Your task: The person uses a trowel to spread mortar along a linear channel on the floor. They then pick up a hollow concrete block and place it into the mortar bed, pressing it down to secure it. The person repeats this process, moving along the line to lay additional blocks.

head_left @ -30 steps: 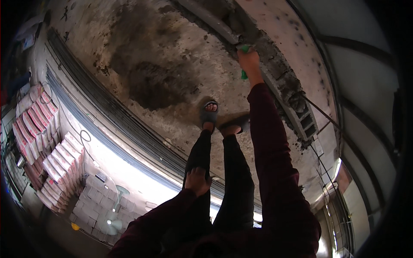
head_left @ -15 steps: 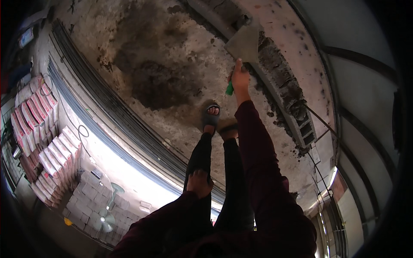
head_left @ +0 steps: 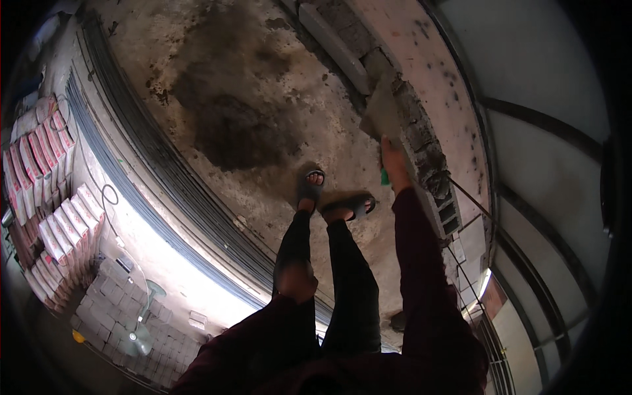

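My right hand [head_left: 394, 163] is closed round the green handle of a trowel [head_left: 382, 113]. The trowel's broad flat blade reaches over a low row of concrete blocks [head_left: 449, 216] with dark mortar [head_left: 415, 128] along its top. Whether the blade touches the mortar I cannot make out. Further along, a smooth pale block face [head_left: 334, 47] edges the row. My left hand [head_left: 296, 281] rests on my left leg near the knee, its fingers blurred and mostly hidden.
A dark wet mortar patch [head_left: 237, 131] spreads over the rough floor left of my sandalled feet. Long steel bars [head_left: 171, 174] run along the left. Beyond them are stacked sacks [head_left: 66, 230], grey blocks [head_left: 112, 296] and a fan [head_left: 137, 339]. A panelled metal wall [head_left: 533, 72] rises at right.
The trowel and right hand have moved down and slightly right along the block row, and the blade has turned. My right foot now shows further out. My left hand stays at the leg.
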The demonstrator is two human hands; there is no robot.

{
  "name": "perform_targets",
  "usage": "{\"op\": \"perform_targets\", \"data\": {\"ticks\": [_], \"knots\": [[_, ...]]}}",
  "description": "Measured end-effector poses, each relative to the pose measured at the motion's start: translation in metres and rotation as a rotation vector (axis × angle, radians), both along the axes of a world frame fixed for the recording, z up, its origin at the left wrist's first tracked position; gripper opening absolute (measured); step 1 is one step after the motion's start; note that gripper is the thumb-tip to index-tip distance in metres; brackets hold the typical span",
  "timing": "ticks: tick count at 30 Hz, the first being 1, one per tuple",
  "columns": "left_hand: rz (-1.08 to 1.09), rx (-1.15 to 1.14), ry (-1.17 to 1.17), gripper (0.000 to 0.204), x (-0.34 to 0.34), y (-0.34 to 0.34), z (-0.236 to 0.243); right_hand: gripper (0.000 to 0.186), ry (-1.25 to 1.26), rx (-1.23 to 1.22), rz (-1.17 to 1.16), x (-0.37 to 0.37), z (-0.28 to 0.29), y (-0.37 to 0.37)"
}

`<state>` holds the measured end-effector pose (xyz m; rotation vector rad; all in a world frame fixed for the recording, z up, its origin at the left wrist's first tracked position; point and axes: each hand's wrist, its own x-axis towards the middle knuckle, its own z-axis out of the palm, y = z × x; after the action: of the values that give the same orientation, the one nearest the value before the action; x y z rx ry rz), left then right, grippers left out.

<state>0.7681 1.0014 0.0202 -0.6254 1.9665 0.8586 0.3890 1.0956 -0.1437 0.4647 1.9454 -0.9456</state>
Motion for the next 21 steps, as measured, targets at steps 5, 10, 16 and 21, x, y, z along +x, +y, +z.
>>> {"op": "perform_targets", "data": {"ticks": [5,10,16,21], "knots": [[0.028,0.014,0.018,0.037,-0.003,0.002,0.001,0.050,-0.117,-0.397,-0.662,0.024,-0.034,-0.030],[0.039,0.031,0.014,0.035,-0.004,0.000,0.001,0.050,-0.067,-0.361,-0.691,-0.024,-0.062,-0.166],[0.017,-0.026,0.019,0.034,-0.004,-0.005,0.003,0.055,0.078,-0.193,-0.121,-0.052,-0.070,-0.192],[-0.036,-0.018,0.088,0.035,-0.006,0.001,0.001,0.062,0.118,0.299,-0.073,-0.014,-0.095,-0.049]]}}
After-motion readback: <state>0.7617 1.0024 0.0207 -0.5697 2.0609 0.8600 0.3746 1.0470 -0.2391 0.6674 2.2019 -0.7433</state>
